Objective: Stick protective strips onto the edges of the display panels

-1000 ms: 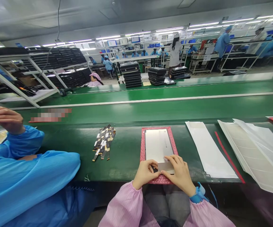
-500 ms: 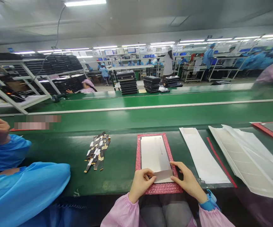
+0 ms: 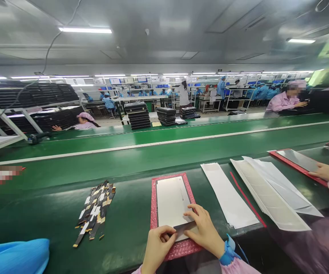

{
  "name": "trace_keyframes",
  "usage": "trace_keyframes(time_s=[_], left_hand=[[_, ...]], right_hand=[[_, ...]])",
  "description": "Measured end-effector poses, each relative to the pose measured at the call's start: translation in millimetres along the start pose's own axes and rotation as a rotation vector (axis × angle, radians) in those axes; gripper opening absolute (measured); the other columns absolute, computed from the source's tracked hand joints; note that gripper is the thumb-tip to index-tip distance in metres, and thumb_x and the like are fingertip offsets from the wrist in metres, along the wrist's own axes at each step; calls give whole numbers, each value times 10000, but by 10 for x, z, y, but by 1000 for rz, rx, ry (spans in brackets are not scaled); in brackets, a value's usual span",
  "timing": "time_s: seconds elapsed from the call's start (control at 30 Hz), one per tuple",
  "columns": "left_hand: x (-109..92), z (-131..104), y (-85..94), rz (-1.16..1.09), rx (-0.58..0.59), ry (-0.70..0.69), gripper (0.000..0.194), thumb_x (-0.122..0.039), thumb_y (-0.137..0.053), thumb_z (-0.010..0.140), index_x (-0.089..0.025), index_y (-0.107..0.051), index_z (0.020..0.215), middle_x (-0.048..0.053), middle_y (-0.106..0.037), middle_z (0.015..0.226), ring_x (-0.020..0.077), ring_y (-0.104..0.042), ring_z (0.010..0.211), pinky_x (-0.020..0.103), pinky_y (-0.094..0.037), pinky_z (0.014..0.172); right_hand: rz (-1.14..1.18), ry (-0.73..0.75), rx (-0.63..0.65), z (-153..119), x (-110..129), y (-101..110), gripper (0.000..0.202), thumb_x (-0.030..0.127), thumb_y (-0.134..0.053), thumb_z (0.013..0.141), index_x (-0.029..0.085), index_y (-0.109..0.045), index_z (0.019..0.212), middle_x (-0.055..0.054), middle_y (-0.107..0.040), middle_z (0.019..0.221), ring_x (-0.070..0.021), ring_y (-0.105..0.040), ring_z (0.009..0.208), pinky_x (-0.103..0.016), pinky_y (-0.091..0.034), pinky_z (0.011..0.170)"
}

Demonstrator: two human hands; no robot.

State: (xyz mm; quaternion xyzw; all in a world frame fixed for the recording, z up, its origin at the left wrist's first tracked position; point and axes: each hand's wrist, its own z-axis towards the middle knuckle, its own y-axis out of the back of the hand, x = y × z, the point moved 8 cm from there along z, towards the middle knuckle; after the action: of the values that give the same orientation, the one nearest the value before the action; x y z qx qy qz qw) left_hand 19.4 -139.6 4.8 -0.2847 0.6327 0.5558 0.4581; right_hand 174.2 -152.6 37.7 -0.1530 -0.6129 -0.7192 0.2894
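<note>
A white display panel (image 3: 171, 201) lies on a pink bubble-wrap mat (image 3: 153, 207) at the near edge of the green bench. My left hand (image 3: 158, 249) pinches a grey strip (image 3: 185, 230) at the panel's near end. My right hand (image 3: 205, 230) rests its fingers on the same strip and on the panel's near right part. Both hands touch the strip; a blue wrist strap (image 3: 228, 251) sits on my right wrist.
A pile of flex cables (image 3: 94, 213) lies to the left. White sheets (image 3: 228, 194) and film liners (image 3: 269, 190) lie to the right. A co-worker's hand (image 3: 325, 171) rests by another panel on a red mat (image 3: 295, 160). A blue sleeve (image 3: 13, 257) is at the lower left. The green conveyor (image 3: 164, 148) runs behind.
The view has tilted up and swung right. My right hand moved from the panel's right edge onto the strip. The blue-sleeved co-worker's hand has left the view, and another co-worker's hand appeared at right.
</note>
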Motion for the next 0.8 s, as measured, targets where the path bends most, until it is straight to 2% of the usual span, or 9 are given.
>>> trace_keyframes(time_s=[0.17,0.27,0.33,0.4,0.57,0.67,0.8], left_hand=[[-8,-14,-5,-2,4,5,235,-376,-560,708,-168,-667,724,26,-632,602,89,-499,465,172,-380,447],[-15,-6,10,-2,-2,-25,234,-385,-572,695,-173,-670,705,69,-646,855,80,-512,474,180,-393,424],[-23,6,30,-12,-12,-43,222,-382,-581,686,-178,-669,691,88,-572,1070,74,-529,496,180,-392,401],[-24,17,53,-19,-31,-45,215,-381,-582,686,-183,-665,687,84,-514,1151,71,-533,511,177,-383,382],[-47,28,81,9,-61,-58,205,-371,-567,704,-190,-658,678,61,-532,1099,54,-499,496,178,-401,413],[-65,32,88,26,-59,-63,201,-365,-563,708,-190,-658,681,55,-545,1057,48,-485,489,182,-414,440],[-66,48,101,41,-52,-67,195,-354,-568,707,-180,-655,688,50,-549,978,35,-457,474,183,-415,474]], right_hand=[[-80,11,-7,21,125,-32,335,314,-631,597,274,-516,909,-21,-437,1169,-221,-358,1123,-407,-197,950],[-105,16,12,17,157,-29,301,309,-604,626,273,-513,911,-26,-441,1168,-224,-361,1123,-410,-200,945],[-107,25,19,14,176,-26,305,307,-590,642,278,-509,935,-30,-443,1169,-229,-364,1122,-416,-196,945],[-95,37,18,13,199,-37,330,318,-590,647,285,-504,964,-31,-446,1170,-233,-365,1122,-416,-190,947],[-72,75,-6,27,305,-128,358,377,-577,669,284,-499,1006,-29,-458,1150,-221,-371,1113,-390,-209,943],[-89,73,-16,44,337,-164,371,378,-561,681,286,-489,1034,-36,-454,1159,-224,-370,1115,-427,-187,954],[-143,19,-8,36,169,-135,409,415,-551,674,301,-478,1061,-40,-447,1175,-246,-372,1116,-510,-167,942]])
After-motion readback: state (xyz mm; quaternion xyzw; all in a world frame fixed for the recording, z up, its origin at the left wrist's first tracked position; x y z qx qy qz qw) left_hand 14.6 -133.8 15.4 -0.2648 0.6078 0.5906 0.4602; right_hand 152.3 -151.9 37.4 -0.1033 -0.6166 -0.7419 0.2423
